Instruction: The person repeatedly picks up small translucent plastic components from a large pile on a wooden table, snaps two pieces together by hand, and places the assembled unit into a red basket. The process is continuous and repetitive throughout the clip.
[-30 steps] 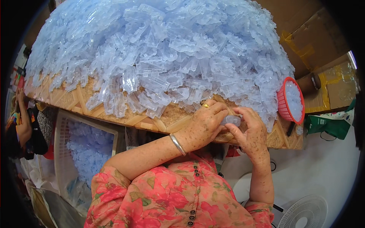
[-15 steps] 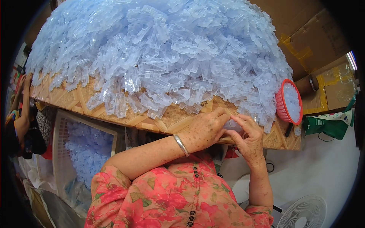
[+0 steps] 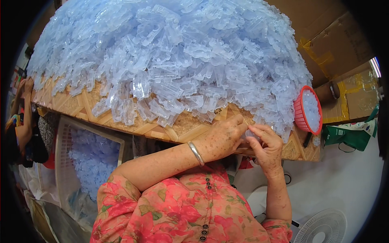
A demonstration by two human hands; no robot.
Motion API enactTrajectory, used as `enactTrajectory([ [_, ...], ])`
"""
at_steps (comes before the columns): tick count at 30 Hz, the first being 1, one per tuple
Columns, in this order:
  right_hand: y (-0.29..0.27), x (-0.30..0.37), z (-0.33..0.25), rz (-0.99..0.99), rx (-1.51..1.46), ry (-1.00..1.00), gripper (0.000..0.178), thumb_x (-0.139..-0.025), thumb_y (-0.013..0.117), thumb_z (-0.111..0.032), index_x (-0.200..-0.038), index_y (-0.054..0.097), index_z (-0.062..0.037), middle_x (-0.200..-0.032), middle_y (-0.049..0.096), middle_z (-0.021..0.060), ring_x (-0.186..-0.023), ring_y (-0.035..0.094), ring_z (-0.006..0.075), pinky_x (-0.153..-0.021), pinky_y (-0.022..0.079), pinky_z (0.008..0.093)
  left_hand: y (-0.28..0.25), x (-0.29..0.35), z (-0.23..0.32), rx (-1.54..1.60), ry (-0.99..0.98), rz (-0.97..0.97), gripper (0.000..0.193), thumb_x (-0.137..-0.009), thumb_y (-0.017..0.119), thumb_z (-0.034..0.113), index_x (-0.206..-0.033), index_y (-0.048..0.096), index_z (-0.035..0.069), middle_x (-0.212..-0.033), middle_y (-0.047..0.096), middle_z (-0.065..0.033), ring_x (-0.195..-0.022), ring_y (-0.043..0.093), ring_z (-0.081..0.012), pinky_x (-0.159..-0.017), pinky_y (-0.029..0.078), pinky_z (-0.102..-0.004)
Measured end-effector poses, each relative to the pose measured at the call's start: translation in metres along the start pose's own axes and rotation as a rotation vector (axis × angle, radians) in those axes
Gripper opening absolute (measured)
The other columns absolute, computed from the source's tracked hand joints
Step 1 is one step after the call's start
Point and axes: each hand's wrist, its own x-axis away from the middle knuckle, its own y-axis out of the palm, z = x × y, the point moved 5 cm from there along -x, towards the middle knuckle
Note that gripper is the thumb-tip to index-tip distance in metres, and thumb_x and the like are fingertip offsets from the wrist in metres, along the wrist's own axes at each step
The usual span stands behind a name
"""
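Note:
Over the table's front edge, my left hand (image 3: 224, 138), with a silver bangle (image 3: 195, 153) on its wrist, has its fingers closed on a small clear plastic piece (image 3: 246, 134). From the other side, the thumb and fingers of my right hand (image 3: 266, 145) pinch the same piece. Fingers cover most of it, so its full shape is hidden. Just beyond both hands lies a large heap of clear, bluish plastic pieces (image 3: 190, 56), many of them long and narrow.
The heap covers most of the wood-patterned table (image 3: 162, 131). A red basket (image 3: 299, 111) of small translucent parts stands at the right edge. Below left is a crate (image 3: 67, 162) of similar pieces. Cardboard boxes (image 3: 336, 44), a fan (image 3: 322, 233) and another person's arm (image 3: 26, 105) are around.
Both hands have shifted slightly to the right, and their fingers have moved around the clear piece, which now shows less. The other person's arms at far left have moved a little.

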Motion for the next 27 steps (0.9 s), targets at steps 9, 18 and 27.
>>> enactTrajectory([
  [9, -0.001, 0.003, 0.001, 0.065, 0.098, -0.129, 0.028, -0.081, 0.082, -0.009, -0.107, 0.076, -0.0034, -0.105, 0.074, 0.0101, -0.078, 0.068, 0.0151, -0.061, 0.052, 0.0273, 0.003, -0.002, 0.005, -0.004, 0.009, 0.01, 0.019, -0.081, 0.069, 0.004, -0.097, 0.063, -0.002, -0.1, 0.056, -0.0159, -0.089, 0.063, -0.0359, -0.072, 0.054, -0.0431],
  [18, -0.001, 0.003, 0.007, 0.085, 0.027, -0.071, 0.037, -0.079, 0.085, -0.013, -0.113, 0.073, -0.0029, -0.108, 0.073, 0.0112, -0.067, 0.063, 0.0133, -0.056, 0.048, 0.0248, 0.002, -0.003, 0.002, -0.029, -0.029, 0.006, 0.031, -0.08, 0.072, 0.006, -0.109, 0.063, 0.0, -0.104, 0.057, -0.0153, -0.094, 0.063, -0.036, -0.078, 0.053, -0.0449],
  [27, -0.02, 0.013, 0.024, 0.007, 0.046, 0.246, 0.035, -0.091, 0.075, -0.031, -0.11, 0.065, -0.0029, -0.067, 0.064, 0.0018, -0.053, 0.049, 0.0065, -0.049, 0.037, 0.0257, -0.014, 0.001, 0.007, 0.211, -0.136, -0.03, 0.042, -0.089, 0.075, 0.021, -0.121, 0.061, -0.002, -0.104, 0.063, -0.0144, -0.077, 0.068, -0.0252, -0.068, 0.055, -0.0364],
])
